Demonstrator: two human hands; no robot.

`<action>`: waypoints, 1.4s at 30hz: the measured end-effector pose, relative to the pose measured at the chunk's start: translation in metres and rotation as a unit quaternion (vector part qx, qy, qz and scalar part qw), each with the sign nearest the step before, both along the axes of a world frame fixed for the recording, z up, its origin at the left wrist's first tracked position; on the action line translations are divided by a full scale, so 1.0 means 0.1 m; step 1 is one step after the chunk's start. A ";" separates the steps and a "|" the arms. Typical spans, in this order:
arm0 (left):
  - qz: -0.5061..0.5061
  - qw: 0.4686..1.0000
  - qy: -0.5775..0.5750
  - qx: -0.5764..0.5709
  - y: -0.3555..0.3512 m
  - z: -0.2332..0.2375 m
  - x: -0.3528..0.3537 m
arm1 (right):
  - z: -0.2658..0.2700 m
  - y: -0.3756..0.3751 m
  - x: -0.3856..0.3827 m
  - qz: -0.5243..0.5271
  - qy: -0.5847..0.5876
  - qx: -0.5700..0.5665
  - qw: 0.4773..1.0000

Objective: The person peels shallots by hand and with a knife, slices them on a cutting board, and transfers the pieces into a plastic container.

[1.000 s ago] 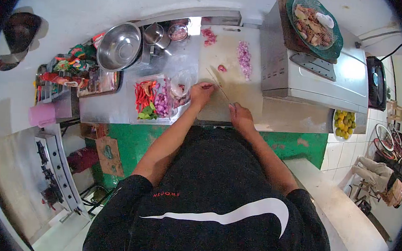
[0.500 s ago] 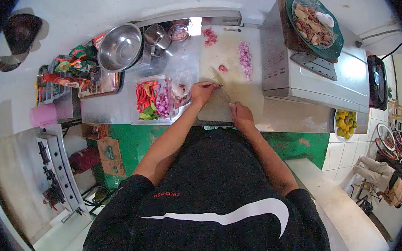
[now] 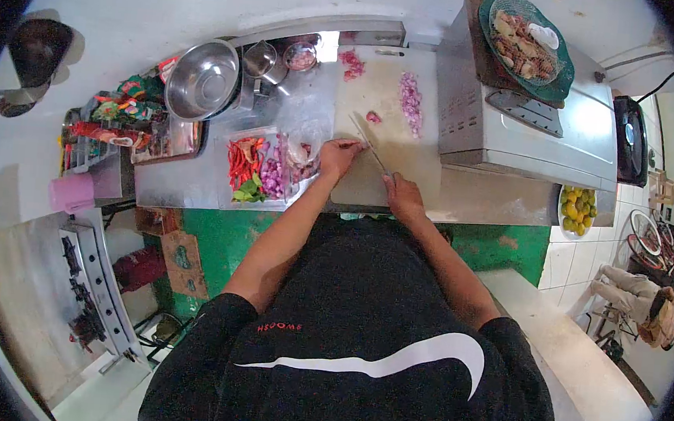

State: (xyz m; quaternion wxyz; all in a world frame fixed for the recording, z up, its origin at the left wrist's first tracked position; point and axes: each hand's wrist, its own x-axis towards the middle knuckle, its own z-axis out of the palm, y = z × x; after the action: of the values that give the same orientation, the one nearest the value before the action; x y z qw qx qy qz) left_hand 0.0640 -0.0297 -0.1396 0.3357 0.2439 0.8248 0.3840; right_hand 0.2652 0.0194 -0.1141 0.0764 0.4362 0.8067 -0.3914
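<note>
My right hand is wrapped round the handle of a knife, whose blade points up and left over the cutting board. My left hand is pinched beside the blade at the board's left edge; what its fingertips hold is too small to make out. Just above the blade lies a red shallot piece. Chopped shallots form a strip on the board's right side, and minced red pieces lie at its top left. A tray of chillies and whole shallots stands left of my left hand.
A steel bowl and small metal cups stand at the back left. To the right is a large metal appliance carrying a green plate of food under netting. A bowl of green-yellow fruit sits at the far right.
The knife and my right hand have shifted very slightly to the left. My left hand stays nearly in place.
</note>
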 end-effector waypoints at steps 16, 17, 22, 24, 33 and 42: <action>-0.033 0.998 0.038 -0.048 0.05 0.09 -0.03 | 0.02 -0.05 -0.01 -0.024 0.010 -0.004 1.000; -0.038 0.996 0.049 -0.058 0.05 0.11 -0.02 | 0.00 -0.05 -0.01 -0.023 0.012 0.005 1.000; -0.038 0.999 -0.006 -0.033 0.04 0.09 -0.03 | 0.05 -0.04 0.00 -0.025 0.031 -0.015 0.999; -0.045 0.998 -0.025 -0.043 0.03 0.04 -0.04 | 0.03 -0.04 0.00 -0.030 0.030 -0.023 0.999; -0.032 0.999 -0.004 -0.022 0.01 -0.13 -0.04 | 0.07 -0.05 -0.03 -0.029 -0.005 -0.005 1.000; -0.044 0.999 -0.001 -0.028 0.01 0.12 -0.02 | 0.11 -0.07 -0.08 -0.023 -0.041 -0.017 0.999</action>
State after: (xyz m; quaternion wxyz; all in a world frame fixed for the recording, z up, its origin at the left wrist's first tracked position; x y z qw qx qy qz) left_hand 0.0616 -0.0292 -0.1275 0.3595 0.2702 0.8235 0.3458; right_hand 0.2577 0.0124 -0.1033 0.1078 0.4694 0.7857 -0.3883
